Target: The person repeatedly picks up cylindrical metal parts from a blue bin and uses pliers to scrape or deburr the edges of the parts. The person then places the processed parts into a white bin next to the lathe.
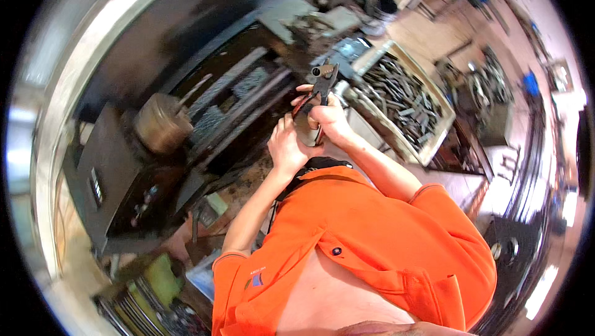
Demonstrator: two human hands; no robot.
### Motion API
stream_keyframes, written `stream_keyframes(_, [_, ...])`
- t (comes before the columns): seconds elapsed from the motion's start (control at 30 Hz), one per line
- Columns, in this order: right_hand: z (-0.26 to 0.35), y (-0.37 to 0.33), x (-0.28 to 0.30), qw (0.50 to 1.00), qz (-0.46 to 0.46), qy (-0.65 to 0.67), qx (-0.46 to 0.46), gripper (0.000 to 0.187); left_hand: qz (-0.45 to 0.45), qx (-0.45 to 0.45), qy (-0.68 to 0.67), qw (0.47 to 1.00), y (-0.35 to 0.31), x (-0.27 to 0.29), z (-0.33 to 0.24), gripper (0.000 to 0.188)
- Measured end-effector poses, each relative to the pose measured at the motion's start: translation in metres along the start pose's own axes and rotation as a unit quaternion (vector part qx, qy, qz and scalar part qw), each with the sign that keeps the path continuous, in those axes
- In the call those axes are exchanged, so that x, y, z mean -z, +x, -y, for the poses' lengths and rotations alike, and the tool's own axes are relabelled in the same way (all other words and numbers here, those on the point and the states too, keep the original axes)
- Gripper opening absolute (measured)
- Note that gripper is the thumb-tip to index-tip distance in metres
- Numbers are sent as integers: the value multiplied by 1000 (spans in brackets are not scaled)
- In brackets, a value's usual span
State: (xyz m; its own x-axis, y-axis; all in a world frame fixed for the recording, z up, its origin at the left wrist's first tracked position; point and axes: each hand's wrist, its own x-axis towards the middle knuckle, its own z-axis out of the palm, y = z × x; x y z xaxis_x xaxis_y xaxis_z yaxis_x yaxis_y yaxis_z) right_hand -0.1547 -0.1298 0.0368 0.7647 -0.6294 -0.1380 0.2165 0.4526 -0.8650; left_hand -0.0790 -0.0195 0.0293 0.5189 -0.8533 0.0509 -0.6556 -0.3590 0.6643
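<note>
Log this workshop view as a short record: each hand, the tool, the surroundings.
Right hand: closed around dark pliers
Left hand: at the pliers' lower handles; exact grip unclear
At pliers' head: short round metal piece
Right of hands: pale-rimmed tray holding many loose metal pieces
Left of hands: dark machine with round, brownish chuck
Clothing: orange shirt
</note>
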Motion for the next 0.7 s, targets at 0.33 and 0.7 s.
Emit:
stream_keyframes(0.33, [-18, -111, 121, 951, -206, 173, -154, 19, 204, -71, -125, 968, -36, -43, -32, 47])
stream_keyframes(0.7, [27, -56, 312, 925, -165, 168, -300, 28, 40, 269, -77, 959, -145, -40, 23, 34])
